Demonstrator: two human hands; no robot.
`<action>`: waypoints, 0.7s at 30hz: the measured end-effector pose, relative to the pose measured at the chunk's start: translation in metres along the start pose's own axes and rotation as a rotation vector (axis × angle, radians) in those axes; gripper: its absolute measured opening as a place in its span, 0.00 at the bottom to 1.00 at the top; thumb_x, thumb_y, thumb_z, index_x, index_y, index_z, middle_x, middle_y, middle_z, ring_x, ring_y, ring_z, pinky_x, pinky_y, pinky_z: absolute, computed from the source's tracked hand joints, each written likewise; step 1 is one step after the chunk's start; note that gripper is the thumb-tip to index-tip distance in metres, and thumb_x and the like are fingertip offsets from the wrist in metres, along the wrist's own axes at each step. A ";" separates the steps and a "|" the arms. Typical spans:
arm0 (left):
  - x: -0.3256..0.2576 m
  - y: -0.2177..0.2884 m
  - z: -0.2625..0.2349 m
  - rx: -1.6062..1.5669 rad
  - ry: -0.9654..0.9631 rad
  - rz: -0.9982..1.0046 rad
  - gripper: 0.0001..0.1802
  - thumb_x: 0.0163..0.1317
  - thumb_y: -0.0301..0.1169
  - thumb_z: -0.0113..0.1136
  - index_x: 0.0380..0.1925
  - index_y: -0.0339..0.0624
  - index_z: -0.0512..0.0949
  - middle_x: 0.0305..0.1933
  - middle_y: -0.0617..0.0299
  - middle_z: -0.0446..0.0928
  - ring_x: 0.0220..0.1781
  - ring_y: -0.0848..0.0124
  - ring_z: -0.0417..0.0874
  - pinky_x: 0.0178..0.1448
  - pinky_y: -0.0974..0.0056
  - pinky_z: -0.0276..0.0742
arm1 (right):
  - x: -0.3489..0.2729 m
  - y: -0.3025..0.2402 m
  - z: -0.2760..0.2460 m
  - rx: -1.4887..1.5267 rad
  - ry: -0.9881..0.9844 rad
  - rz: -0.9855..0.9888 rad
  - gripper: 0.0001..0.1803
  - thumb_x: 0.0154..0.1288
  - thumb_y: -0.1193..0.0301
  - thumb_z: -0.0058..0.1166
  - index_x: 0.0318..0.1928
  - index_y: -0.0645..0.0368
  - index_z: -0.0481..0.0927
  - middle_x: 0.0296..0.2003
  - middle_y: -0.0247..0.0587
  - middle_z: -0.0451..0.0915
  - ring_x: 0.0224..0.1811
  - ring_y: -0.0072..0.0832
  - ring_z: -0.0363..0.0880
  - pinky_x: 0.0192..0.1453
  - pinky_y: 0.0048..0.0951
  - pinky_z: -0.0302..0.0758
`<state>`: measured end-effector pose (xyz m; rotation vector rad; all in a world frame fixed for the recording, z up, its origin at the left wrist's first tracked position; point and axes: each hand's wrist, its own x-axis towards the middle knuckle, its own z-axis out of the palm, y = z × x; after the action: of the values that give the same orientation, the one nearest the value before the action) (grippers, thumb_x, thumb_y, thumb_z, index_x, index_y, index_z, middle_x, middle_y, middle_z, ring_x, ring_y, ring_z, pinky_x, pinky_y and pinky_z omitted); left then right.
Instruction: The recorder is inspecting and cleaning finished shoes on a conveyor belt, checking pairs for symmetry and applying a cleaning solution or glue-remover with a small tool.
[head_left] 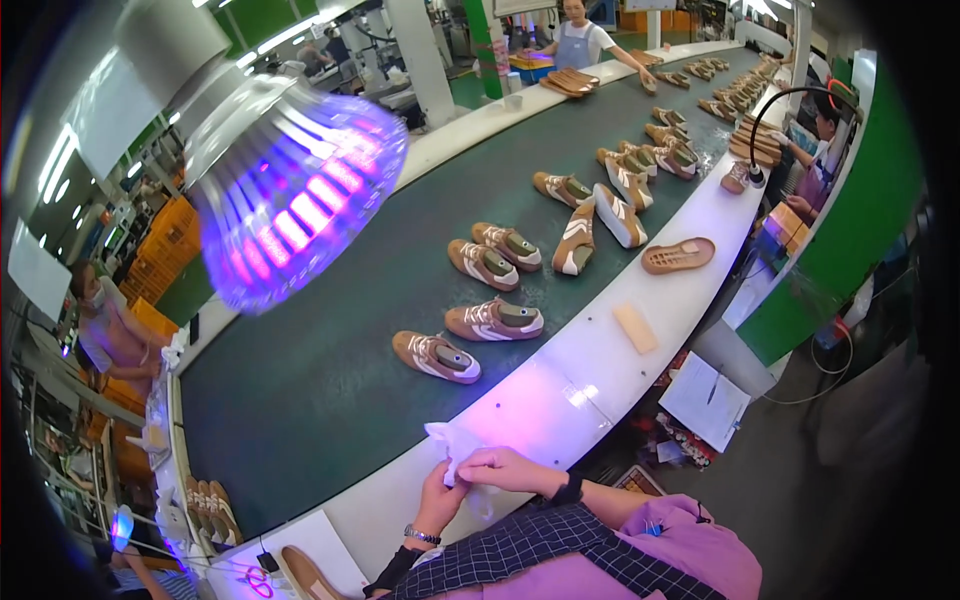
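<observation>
Both my hands are together over the near white ledge, low in the middle of the view. My left hand [437, 503], with a metal watch on its wrist, is closed around a crumpled white cloth [453, 441]. From the right, my right hand [505, 468] pinches the same thin cloth; a dark band circles that wrist. One end of the cloth sticks up past the fingers toward the belt. Closest to my hands on the green belt [330, 400] are two brown-and-white sneakers, a nearer one [437, 357] and another [494, 320] just behind it.
More sneakers [494, 255] run up the belt to the far right. A loose brown sole [678, 256] and a beige pad [634, 328] lie on the right ledge. A purple-lit lamp [300, 200] hangs at upper left. Pink scissors [258, 581] lie lower left. A person [580, 45] reaches across the far belt.
</observation>
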<state>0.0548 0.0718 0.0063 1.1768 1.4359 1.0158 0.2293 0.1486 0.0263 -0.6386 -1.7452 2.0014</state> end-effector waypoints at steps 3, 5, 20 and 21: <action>-0.002 0.012 -0.008 0.027 0.027 -0.038 0.17 0.53 0.23 0.60 0.45 0.36 0.75 0.40 0.65 0.78 0.42 0.74 0.78 0.48 0.69 0.74 | -0.016 -0.032 -0.015 -0.355 0.206 -0.162 0.35 0.54 0.51 0.60 0.56 0.64 0.71 0.54 0.50 0.72 0.56 0.37 0.70 0.56 0.34 0.69; 0.006 0.037 -0.009 -0.021 0.020 0.012 0.15 0.53 0.22 0.59 0.43 0.35 0.76 0.38 0.65 0.78 0.41 0.75 0.78 0.45 0.69 0.74 | -0.015 -0.013 -0.018 -0.581 0.302 -0.308 0.53 0.44 0.46 0.64 0.65 0.64 0.57 0.61 0.56 0.62 0.62 0.45 0.63 0.62 0.40 0.64; -0.053 0.020 -0.060 -0.176 -0.186 0.329 0.36 0.47 0.32 0.68 0.57 0.37 0.64 0.57 0.58 0.67 0.57 0.66 0.69 0.60 0.60 0.65 | -0.038 0.016 0.145 0.192 0.792 -0.122 0.16 0.63 0.66 0.56 0.47 0.62 0.76 0.38 0.32 0.79 0.41 0.19 0.74 0.45 0.24 0.73; -0.061 0.004 -0.057 -0.416 -0.393 0.178 0.39 0.46 0.34 0.69 0.58 0.38 0.63 0.60 0.57 0.65 0.58 0.65 0.68 0.62 0.59 0.64 | -0.042 0.009 0.157 0.150 0.815 -0.121 0.15 0.64 0.68 0.55 0.48 0.62 0.75 0.40 0.33 0.78 0.43 0.20 0.74 0.47 0.26 0.72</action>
<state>0.0019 0.0117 0.0304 1.1268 0.7783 1.0695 0.1714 -0.0036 0.0377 -1.0708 -1.0970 1.4520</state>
